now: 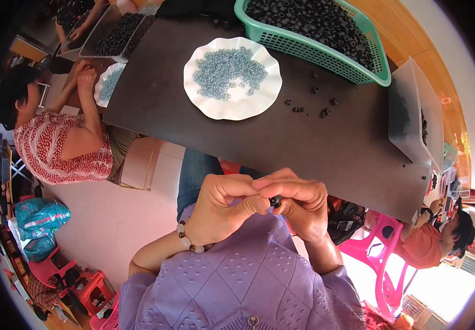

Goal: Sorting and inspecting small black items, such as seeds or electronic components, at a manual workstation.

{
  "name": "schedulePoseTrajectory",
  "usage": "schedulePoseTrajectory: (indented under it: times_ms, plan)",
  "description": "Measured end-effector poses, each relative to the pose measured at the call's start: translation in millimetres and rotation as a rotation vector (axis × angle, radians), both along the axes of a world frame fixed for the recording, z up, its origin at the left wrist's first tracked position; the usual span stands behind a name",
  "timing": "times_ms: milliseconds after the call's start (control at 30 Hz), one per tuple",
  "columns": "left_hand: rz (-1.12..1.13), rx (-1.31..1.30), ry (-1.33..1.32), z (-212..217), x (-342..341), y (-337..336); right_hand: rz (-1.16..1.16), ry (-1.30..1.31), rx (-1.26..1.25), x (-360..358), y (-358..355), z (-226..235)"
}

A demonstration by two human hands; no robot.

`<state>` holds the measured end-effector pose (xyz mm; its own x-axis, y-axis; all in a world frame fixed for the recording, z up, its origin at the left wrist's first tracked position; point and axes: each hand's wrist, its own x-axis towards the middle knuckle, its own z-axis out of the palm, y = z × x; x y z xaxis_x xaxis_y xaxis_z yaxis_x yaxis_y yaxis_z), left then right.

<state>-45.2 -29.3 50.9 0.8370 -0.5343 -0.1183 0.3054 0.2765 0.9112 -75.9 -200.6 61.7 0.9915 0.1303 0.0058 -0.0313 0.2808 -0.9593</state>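
Note:
Both my hands meet over my lap, just off the near edge of the dark table. Between the fingertips of my right hand point(303, 203) sits a small black round part point(275, 202). The thumb and forefinger of my left hand point(227, 204) are pinched together against it; whatever they hold is hidden. Ahead of my hands a white plate with a wavy rim point(215, 113) carries many tiny pale blue, see-through pieces point(215, 69). Farther back, a green plastic basket point(314, 58) is heaped with black parts point(314, 25) like the one in my fingers.
Several loose black parts point(325, 112) lie on the dark table point(325, 148). A clear plastic bin point(413, 118) stands at its right edge. At left a person in a red patterned top point(64, 146) works beside another plate point(105, 91). Pink stools point(377, 247) stand on the floor.

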Motion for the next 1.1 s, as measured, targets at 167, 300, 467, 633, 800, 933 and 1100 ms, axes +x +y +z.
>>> schedulePoseTrajectory:
  times_ms: [167, 300, 467, 633, 800, 933, 1100]
  plan:
    - [-0.008, 0.117, -0.077, -4, 4, -2, 0.004, -0.033, -0.022, 3, -5, -12]
    - [0.013, 0.018, 0.034, 0, 9, -8, 0.003, 0.011, 0.057, 7, -7, -13]
    - [-0.059, -0.048, 0.069, -3, 19, -14, 0.051, 0.016, 0.198, 11, -16, -16]
    - [-0.040, -0.010, 0.137, -8, 20, -23, 0.029, -0.017, 0.194, 13, -23, -18]
    - [-0.021, -0.029, 0.148, -9, 20, -35, -0.030, 0.009, 0.110, 11, -36, -22]
    - [0.003, 0.034, 0.114, -9, 22, -40, -0.171, -0.159, -0.195, 8, -40, -22]
    - [-0.020, 0.010, 0.175, -20, 24, -42, -0.320, -0.351, -0.610, 10, -40, -11]
